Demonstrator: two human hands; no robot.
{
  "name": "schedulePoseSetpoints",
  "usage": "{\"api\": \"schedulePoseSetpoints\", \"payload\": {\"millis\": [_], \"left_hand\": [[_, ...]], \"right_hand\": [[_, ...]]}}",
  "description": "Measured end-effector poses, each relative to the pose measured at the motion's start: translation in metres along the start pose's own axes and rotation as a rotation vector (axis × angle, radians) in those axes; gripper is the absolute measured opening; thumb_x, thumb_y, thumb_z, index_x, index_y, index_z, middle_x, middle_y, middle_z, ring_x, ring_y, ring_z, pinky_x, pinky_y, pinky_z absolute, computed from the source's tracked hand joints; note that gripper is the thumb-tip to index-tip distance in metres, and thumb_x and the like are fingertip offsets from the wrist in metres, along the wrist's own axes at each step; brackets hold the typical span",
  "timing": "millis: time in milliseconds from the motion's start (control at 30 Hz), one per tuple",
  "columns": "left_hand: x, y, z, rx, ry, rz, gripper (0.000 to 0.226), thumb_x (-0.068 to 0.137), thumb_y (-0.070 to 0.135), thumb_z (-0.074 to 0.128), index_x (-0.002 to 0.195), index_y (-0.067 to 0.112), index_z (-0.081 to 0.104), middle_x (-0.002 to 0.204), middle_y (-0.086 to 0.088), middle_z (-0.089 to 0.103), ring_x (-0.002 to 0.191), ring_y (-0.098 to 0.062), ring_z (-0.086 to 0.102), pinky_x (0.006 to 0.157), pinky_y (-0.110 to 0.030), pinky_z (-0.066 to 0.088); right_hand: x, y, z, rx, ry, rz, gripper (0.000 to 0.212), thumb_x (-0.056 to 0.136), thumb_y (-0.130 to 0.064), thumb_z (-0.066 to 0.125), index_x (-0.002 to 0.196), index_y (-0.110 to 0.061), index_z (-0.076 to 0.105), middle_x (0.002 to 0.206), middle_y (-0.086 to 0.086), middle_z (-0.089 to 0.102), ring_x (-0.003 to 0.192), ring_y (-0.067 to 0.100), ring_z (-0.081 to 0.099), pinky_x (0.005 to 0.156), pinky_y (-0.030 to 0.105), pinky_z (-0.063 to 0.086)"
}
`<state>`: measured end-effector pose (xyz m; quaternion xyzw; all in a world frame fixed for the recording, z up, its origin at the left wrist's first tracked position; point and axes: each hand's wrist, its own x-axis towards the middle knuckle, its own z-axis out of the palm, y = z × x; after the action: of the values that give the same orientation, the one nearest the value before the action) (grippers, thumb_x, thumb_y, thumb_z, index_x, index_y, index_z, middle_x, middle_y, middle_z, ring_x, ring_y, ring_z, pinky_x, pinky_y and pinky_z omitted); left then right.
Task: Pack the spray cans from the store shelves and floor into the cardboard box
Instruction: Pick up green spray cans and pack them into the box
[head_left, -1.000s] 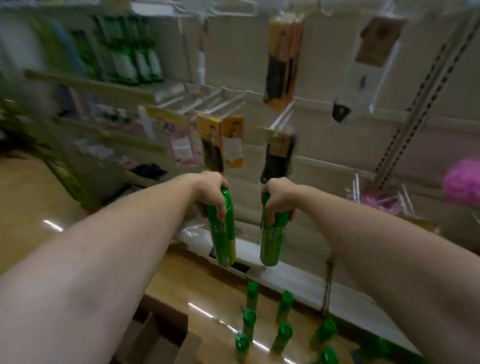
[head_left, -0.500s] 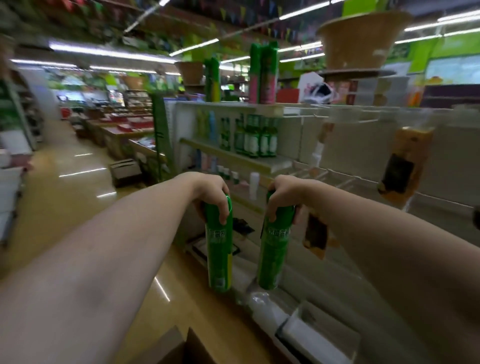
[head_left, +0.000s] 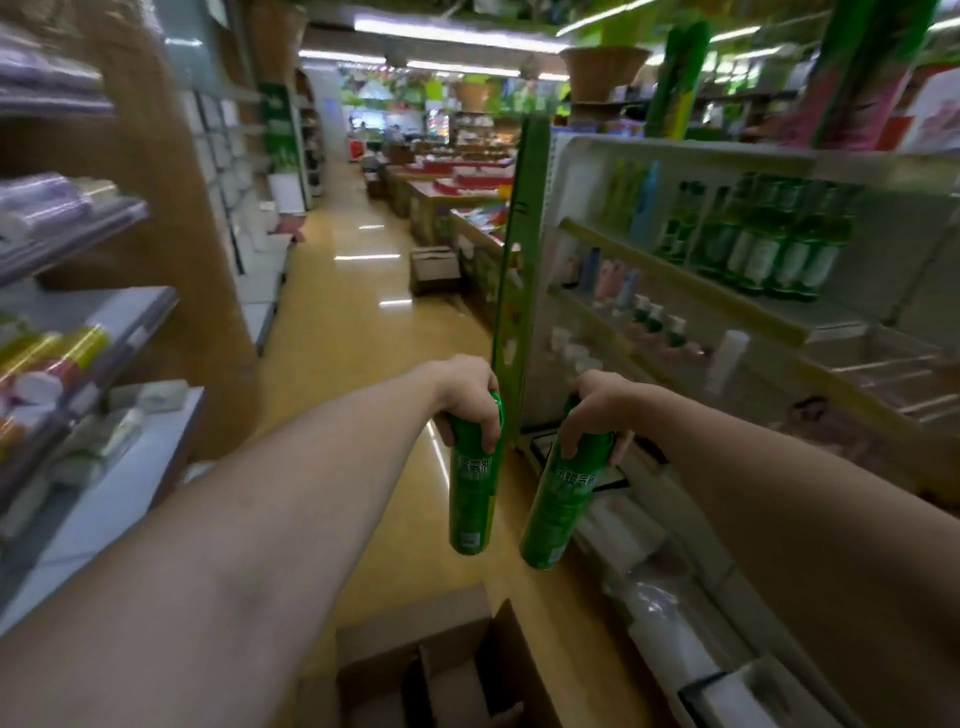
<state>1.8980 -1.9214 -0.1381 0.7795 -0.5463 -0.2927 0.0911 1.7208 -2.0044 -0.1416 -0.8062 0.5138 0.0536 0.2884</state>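
I hold two tall green spray cans by their tops, hanging upright above the aisle floor. My left hand (head_left: 470, 402) grips the left spray can (head_left: 474, 499). My right hand (head_left: 597, 413) grips the right spray can (head_left: 558, 506), a little lower and tilted slightly. Below them, at the bottom edge of the view, stands the open cardboard box (head_left: 415, 654) with its flaps up. More green cans and bottles (head_left: 763, 244) line the shelf on the right.
White shelving (head_left: 691, 301) with bottles runs along the right, its base shelf (head_left: 670, 603) close to the cans. Shelves of packaged goods (head_left: 67, 364) stand on the left. The yellow aisle floor (head_left: 358, 322) stretches ahead, with another cardboard box (head_left: 434, 267) further down.
My view has swung left and up, from the shelf and the cans on the floor to the long aisle. Both hands still hold their cans, and the box has come further into view.
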Motion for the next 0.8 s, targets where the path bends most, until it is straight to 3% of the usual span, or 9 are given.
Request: {"api": "schedulePoseSetpoints", "payload": {"millis": [100, 233, 500, 600, 733, 800], "left_hand": [[0.023, -0.038, 0.021, -0.038, -0.015, -0.088, 0.062, 0.068, 0.010, 0.092, 0.123, 0.005, 0.061, 0.113, -0.015, 0.061, 0.095, -0.034, 0.067, 0.067, -0.044, 0.065], [0.052, -0.082, 0.064, -0.108, -0.051, -0.191, 0.061, 0.068, 0.010, 0.092, 0.120, 0.012, 0.061, 0.113, -0.012, 0.058, 0.096, -0.031, 0.063, 0.065, -0.041, 0.065], [0.104, -0.150, 0.191, -0.165, -0.174, -0.413, 0.064, 0.063, 0.015, 0.094, 0.118, 0.016, 0.061, 0.115, -0.009, 0.058, 0.095, -0.029, 0.064, 0.047, -0.029, 0.056], [0.117, -0.165, 0.237, -0.163, -0.207, -0.452, 0.079, 0.062, 0.020, 0.095, 0.133, 0.016, 0.059, 0.116, -0.006, 0.058, 0.095, -0.025, 0.061, 0.052, -0.030, 0.057], [0.130, -0.191, 0.296, -0.208, -0.226, -0.499, 0.074, 0.060, 0.025, 0.096, 0.126, 0.022, 0.061, 0.119, -0.003, 0.059, 0.099, -0.020, 0.055, 0.052, -0.021, 0.042], [0.137, -0.201, 0.324, -0.253, -0.219, -0.521, 0.080, 0.061, 0.023, 0.095, 0.132, 0.022, 0.058, 0.123, -0.003, 0.057, 0.108, -0.024, 0.056, 0.062, -0.025, 0.050]], "right_hand": [[0.039, -0.007, 0.032, -0.020, -0.091, -0.018, 0.046, 0.069, -0.009, 0.090, 0.099, -0.011, 0.056, 0.110, 0.012, 0.055, 0.092, 0.034, 0.062, 0.049, 0.037, 0.059], [0.088, -0.007, 0.087, -0.113, -0.208, -0.046, 0.061, 0.067, -0.009, 0.091, 0.116, -0.008, 0.055, 0.113, 0.011, 0.053, 0.099, 0.035, 0.061, 0.054, 0.041, 0.063], [0.165, 0.044, 0.219, -0.287, -0.462, -0.063, 0.057, 0.068, -0.011, 0.091, 0.113, -0.006, 0.056, 0.112, 0.014, 0.054, 0.092, 0.033, 0.063, 0.062, 0.046, 0.064], [0.184, 0.070, 0.267, -0.345, -0.500, -0.093, 0.056, 0.068, -0.016, 0.092, 0.111, -0.005, 0.057, 0.115, 0.014, 0.058, 0.088, 0.030, 0.064, 0.065, 0.044, 0.064], [0.201, 0.104, 0.322, -0.347, -0.524, -0.150, 0.060, 0.069, -0.023, 0.091, 0.117, -0.009, 0.060, 0.116, 0.009, 0.062, 0.100, 0.026, 0.063, 0.074, 0.032, 0.056], [0.210, 0.121, 0.345, -0.307, -0.523, -0.145, 0.057, 0.071, -0.022, 0.089, 0.118, -0.010, 0.058, 0.113, 0.007, 0.061, 0.107, 0.027, 0.062, 0.074, 0.031, 0.049]]}}
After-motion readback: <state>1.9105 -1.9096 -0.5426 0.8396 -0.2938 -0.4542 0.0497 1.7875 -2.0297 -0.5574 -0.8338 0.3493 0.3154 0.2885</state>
